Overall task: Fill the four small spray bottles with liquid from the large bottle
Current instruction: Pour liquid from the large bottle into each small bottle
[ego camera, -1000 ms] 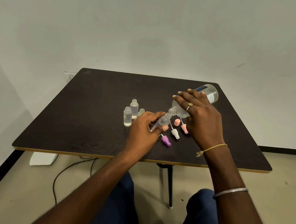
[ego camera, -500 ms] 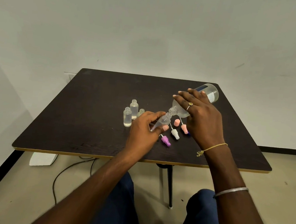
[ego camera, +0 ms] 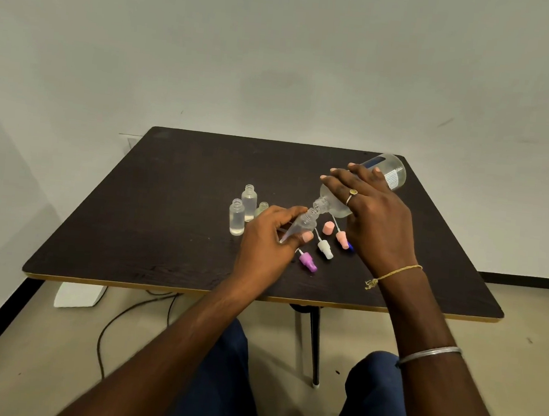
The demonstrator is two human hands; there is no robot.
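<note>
We see a dark table (ego camera: pixel 163 230) from above its near edge, with both hands at work slightly right of its middle. The left hand (ego camera: pixel 263 243) grips one small spray bottle (ego camera: pixel 305 222), fingers and thumb curled round its clear body. The bottle is tilted, with its open neck raised toward the right. The right hand (ego camera: pixel 373 217) holds the large bottle (ego camera: pixel 389 167) with its fingers draped over the barrel; the thumb is hidden. This bottle lies steeply tipped, its base raised toward the table's far right corner and its mouth lowered to meet the small bottle's neck. We cannot tell whether liquid is passing between them.

Three other small bottles stand upright and uncapped just left of the left hand: a front one (ego camera: pixel 237 217), a taller-looking one (ego camera: pixel 249 202) behind it, and a third (ego camera: pixel 262 208) partly hidden by the knuckles. The front two show clear liquid; we cannot judge the fill of the third.

Loose spray heads lie between the hands, toward the near edge: a purple one (ego camera: pixel 308 262), a white one (ego camera: pixel 325 249) and a pink one (ego camera: pixel 342 239), each with a thin dip tube. A pink cap (ego camera: pixel 328 228) stands beside them. A small blue object (ego camera: pixel 350 247) shows at the edge of the right hand.

The right hand carries a ring (ego camera: pixel 352 192); a yellow thread (ego camera: pixel 394 273) circles the wrist and a metal bangle (ego camera: pixel 430 353) the forearm.
</note>
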